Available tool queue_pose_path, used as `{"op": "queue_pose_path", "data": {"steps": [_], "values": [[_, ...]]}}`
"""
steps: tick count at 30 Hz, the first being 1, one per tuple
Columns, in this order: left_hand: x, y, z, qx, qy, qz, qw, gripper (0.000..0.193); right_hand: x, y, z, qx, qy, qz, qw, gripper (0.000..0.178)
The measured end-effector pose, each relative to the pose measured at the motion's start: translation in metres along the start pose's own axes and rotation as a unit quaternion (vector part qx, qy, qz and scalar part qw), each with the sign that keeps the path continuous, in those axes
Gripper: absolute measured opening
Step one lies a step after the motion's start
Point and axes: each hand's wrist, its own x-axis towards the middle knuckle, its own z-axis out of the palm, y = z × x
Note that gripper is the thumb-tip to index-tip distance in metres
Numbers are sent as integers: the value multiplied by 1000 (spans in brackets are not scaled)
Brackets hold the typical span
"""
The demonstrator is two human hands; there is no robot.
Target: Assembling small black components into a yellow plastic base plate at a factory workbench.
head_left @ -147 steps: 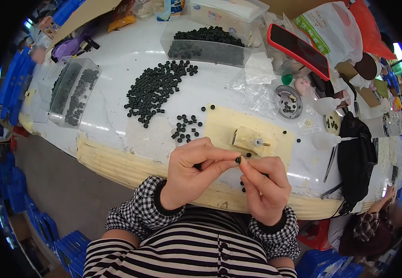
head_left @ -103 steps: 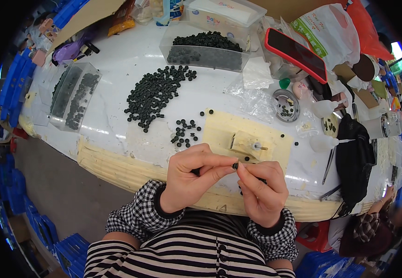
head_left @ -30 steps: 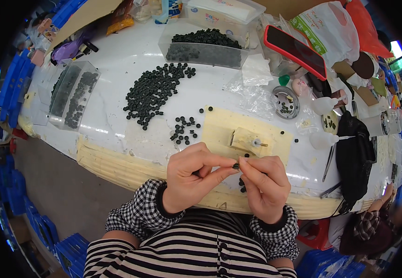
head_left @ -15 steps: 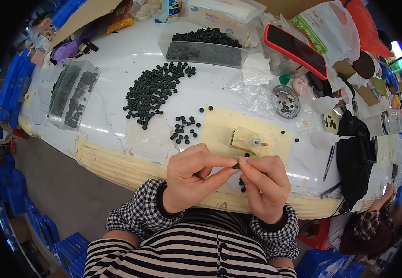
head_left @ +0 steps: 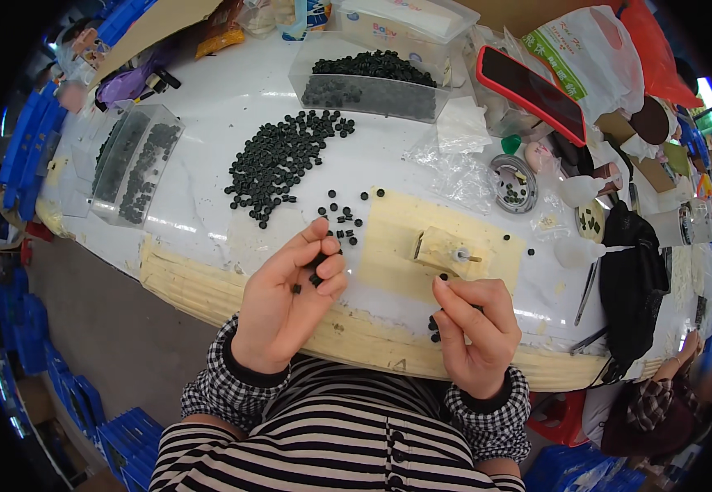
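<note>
Several small black ribbed round pieces [head_left: 315,280] lie in the curled fingers and palm of my left hand [head_left: 278,299], which is raised over the table's front edge. Beyond its fingertips lie a few loose pieces [head_left: 345,218] of the same kind. My right hand [head_left: 481,328] is closed, thumb and fingers drawn together, in front of a cream-coloured block [head_left: 446,250] with a metal pin sticking out. Dark bits show between its fingers, but I cannot make out what they are. One black piece [head_left: 444,277] is by its index fingertip; others [head_left: 434,336] lie beside the thumb.
A large heap of black pieces [head_left: 278,160] spreads over the table. Behind it stands a clear bin [head_left: 372,97] of them; another clear box [head_left: 136,164] is at left. At right are a red-edged phone [head_left: 530,94], a round metal tin [head_left: 513,184], squeeze bottles [head_left: 577,252] and a black cloth bag [head_left: 628,279].
My hands have parted. The left one has moved left and turned its palm up, showing the pieces in it. The right one has stayed nearly in place near the block.
</note>
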Motion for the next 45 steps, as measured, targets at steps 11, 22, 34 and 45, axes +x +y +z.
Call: {"op": "queue_pose_path", "data": {"steps": [11,22,34,45], "values": [[-2,-34,12,19,-108,-187,976,36,3,-9,-2,-81,26,-26,996,31],[-9,-37,21,90,-83,-178,976,41,3,-16,-3,-136,-34,-26,990,31],[-6,-40,20,73,-91,-169,979,41,-6,-16,4,-167,-28,-66,983,36],[-1,-56,-2,46,-167,-203,964,22,1,-21,1,-194,40,-83,977,30]]}}
